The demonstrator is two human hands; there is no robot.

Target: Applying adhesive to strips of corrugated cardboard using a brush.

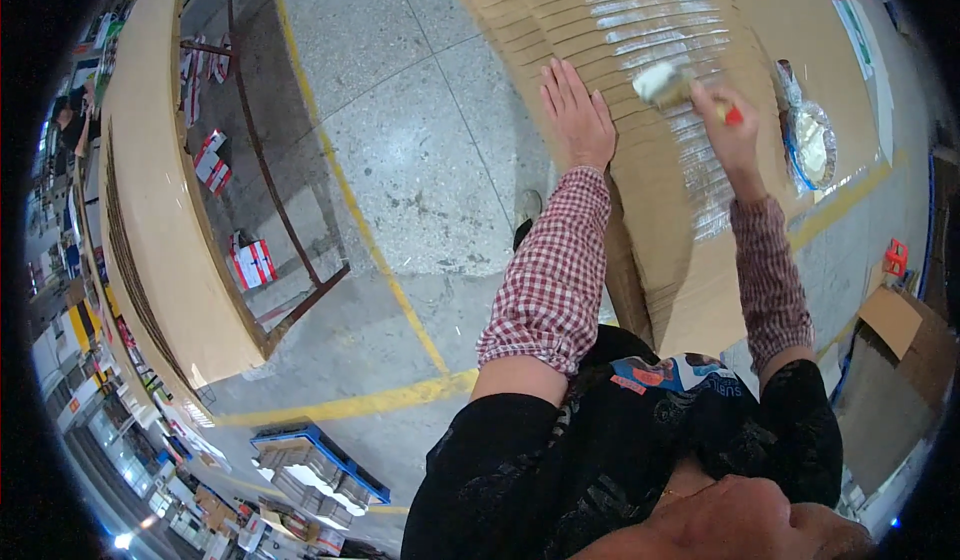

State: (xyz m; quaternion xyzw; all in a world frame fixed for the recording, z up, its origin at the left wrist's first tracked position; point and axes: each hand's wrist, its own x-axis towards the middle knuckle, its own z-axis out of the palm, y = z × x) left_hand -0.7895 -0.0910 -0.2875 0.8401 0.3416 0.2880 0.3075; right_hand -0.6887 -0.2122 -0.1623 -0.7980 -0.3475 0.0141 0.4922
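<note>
- Left hand [580, 120]: laid flat on the left side of the overlapping cardboard sheets [545, 20], fingers nearly together, holding nothing.
- Right hand [730, 130]: curled around the handle of a brush [680, 88], slightly blurred.
- The brush's white-coated head is over the sheets, right of the left hand.
- White paste [655, 5] streaks the sheets' far part.
- Bowl [794, 165]: right of the right hand, with white paste inside.

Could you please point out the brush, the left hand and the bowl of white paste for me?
Brush [656, 82]: head view, on its white-coated end, slightly blurred.
Left hand [582, 128]: head view, on the back of the hand.
Bowl of white paste [831, 144]: head view, on its right rim.
</note>
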